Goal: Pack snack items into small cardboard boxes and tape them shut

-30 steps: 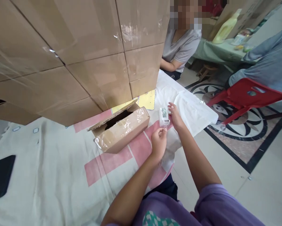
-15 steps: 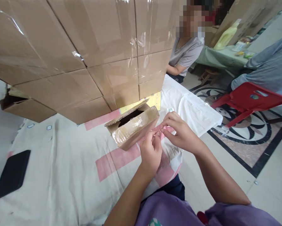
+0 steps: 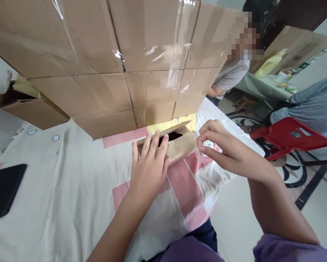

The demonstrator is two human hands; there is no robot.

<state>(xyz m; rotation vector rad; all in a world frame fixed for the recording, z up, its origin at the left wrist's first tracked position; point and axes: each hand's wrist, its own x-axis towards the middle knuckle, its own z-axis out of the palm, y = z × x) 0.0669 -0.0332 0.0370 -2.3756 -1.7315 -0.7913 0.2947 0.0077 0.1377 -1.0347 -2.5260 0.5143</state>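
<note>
Head view: the left hand (image 3: pixel 148 170) is reaching over the near side of a small cardboard box (image 3: pixel 182 146) at the middle of the frame, palm down, its fingers standing wide apart. Those fingers are covering the left part of the box, and whether they are touching it I cannot tell. The box is lying on a patterned cloth (image 3: pixel 78 185), with a flap standing up along its far side and a dark gap showing beneath. Right of centre, the right hand (image 3: pixel 227 151) is curling, thumb and fingertips coming close together just beside the box's right end; whether they are pinching anything I cannot tell. Behind these fingers a small white packet (image 3: pixel 209 144) is lying on the cloth, partly hidden. Taped boxes (image 3: pixel 103 91) are standing in a stack across the upper left and top centre, while a black flat thing (image 3: pixel 7 189) is lying at the left edge. At upper right, a person in a grey shirt (image 3: pixel 236 74) is showing beside the stack
</note>
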